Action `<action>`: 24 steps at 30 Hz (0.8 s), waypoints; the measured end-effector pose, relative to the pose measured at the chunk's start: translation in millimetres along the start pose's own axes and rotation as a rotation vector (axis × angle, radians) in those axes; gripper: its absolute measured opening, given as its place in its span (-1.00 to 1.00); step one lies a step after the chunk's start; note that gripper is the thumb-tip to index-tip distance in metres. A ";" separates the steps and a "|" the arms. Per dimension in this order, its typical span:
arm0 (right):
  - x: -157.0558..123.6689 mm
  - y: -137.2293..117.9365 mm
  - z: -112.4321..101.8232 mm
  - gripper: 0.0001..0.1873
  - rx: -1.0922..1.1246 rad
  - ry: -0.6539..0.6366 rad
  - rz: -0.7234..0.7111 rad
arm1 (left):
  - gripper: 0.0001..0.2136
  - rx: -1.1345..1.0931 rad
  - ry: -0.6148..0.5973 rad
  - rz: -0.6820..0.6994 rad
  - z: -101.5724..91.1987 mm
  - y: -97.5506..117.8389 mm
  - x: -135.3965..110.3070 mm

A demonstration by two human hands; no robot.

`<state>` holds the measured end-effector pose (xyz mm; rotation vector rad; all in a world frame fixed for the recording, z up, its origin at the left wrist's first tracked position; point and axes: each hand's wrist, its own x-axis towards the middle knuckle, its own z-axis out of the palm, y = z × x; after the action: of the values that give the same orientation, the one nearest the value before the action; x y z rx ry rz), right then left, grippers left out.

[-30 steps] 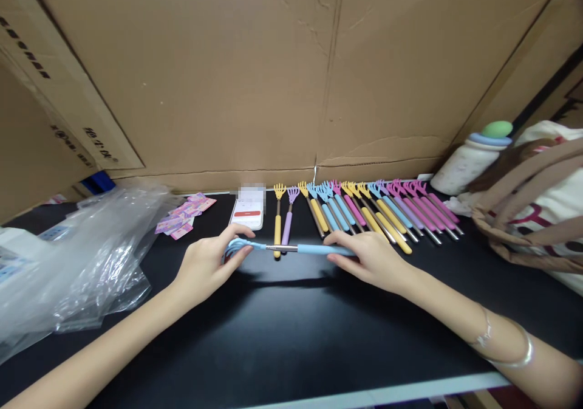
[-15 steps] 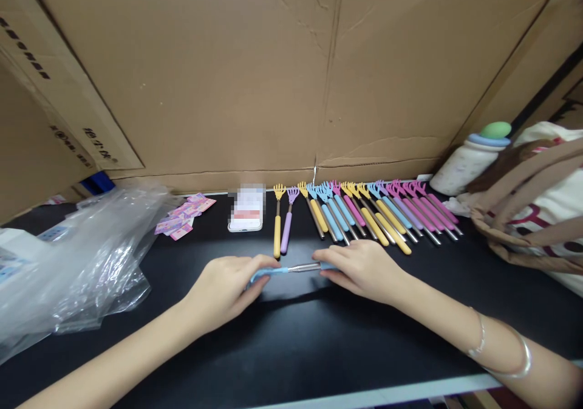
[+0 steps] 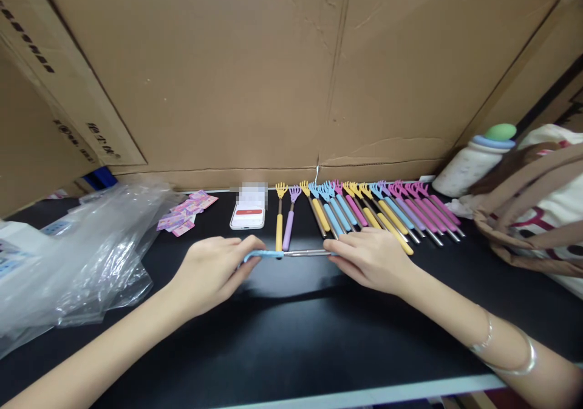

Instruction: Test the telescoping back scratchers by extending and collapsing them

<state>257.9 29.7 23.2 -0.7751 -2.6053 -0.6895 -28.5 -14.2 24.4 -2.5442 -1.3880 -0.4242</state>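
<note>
Shiny clear plastic bags point(image 3: 104, 263) are lying on the black desk point(image 3: 291, 348) at the left. Pink and purple cards point(image 3: 186, 211) are sitting in a messy pile. The left hand point(image 3: 218, 269) is pinching the blue claw of a back scratcher point(image 3: 305, 253), which is going sideways above the desk. Behind it, a phone point(image 3: 247, 219), a yellow scratcher point(image 3: 279, 226) and a purple scratcher point(image 3: 288, 226) are lying. The right hand point(image 3: 376, 257) is holding the other end. Past it, more scratchers point(image 3: 407, 211) are lying in a row, and a white bottle point(image 3: 467, 169) is leaning beside a cloth bag point(image 3: 514, 211).
</note>
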 end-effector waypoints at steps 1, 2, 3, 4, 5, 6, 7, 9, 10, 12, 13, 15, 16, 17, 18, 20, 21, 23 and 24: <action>-1.4 5.6 0.5 -0.72 -0.017 0.005 0.009 | -0.77 0.028 -0.004 -0.018 -1.9 -5.7 -0.1; -3.2 12.6 1.1 -0.74 -0.041 0.010 0.020 | -0.76 0.054 -0.005 -0.038 -4.0 -12.6 -0.2; -5.1 20.7 1.8 -0.75 -0.069 0.016 0.032 | -0.74 0.082 0.001 -0.058 -6.2 -20.5 -0.3; -7.2 29.3 2.3 -0.76 -0.104 0.024 0.048 | -0.73 0.104 0.007 -0.070 -8.6 -29.0 -0.4; -9.1 37.9 2.6 -0.76 -0.138 0.032 0.061 | -0.71 0.129 0.018 -0.094 -11.1 -37.5 -0.5; -10.7 46.1 2.6 -0.76 -0.168 0.043 0.071 | -0.71 0.151 0.037 -0.111 -13.8 -45.6 -0.5; -12.0 53.4 2.4 -0.75 -0.192 0.052 0.074 | -0.70 0.163 0.041 -0.122 -16.6 -52.8 -0.6; -13.4 64.9 1.2 -0.75 -0.226 0.069 0.071 | -0.69 0.188 0.039 -0.156 -22.7 -63.7 -0.8; -13.9 69.4 0.4 -0.75 -0.240 0.077 0.068 | -0.69 0.205 0.034 -0.183 -26.1 -67.4 -0.9; -15.2 77.9 -1.6 -0.74 -0.275 0.092 0.070 | -0.68 0.239 0.012 -0.260 -33.7 -72.2 -1.3; -16.5 82.6 -2.9 -0.74 -0.303 0.086 0.080 | -0.69 0.252 -0.004 -0.303 -37.8 -74.1 -1.6; -20.5 93.6 -5.8 -0.73 -0.373 0.068 0.107 | -0.69 0.267 -0.048 -0.365 -45.9 -78.3 -2.6; -23.0 99.8 -7.3 -0.73 -0.406 0.056 0.124 | -0.69 0.271 -0.064 -0.386 -49.4 -80.9 -3.4; -25.7 106.0 -8.7 -0.73 -0.432 0.046 0.141 | -0.70 0.278 -0.064 -0.404 -52.1 -84.0 -4.2; -28.3 112.0 -9.8 -0.73 -0.451 0.040 0.159 | -0.70 0.286 -0.056 -0.418 -54.1 -87.3 -5.2; -32.4 121.9 -11.0 -0.72 -0.474 0.032 0.192 | -0.71 0.288 -0.034 -0.435 -56.0 -93.3 -6.7; -33.8 125.6 -10.9 -0.72 -0.483 0.022 0.208 | -0.72 0.283 -0.022 -0.439 -56.2 -95.6 -7.3; -35.4 130.7 -9.4 -0.71 -0.498 0.010 0.228 | -0.72 0.268 -0.017 -0.438 -56.2 -98.5 -7.6; -36.1 132.8 -8.3 -0.71 -0.499 0.001 0.236 | -0.72 0.259 -0.017 -0.438 -56.2 -99.2 -7.6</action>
<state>365.2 107.7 61.0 -1.1957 -2.3035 -1.2822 -124.6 14.9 79.1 -2.0401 -1.8744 -0.2676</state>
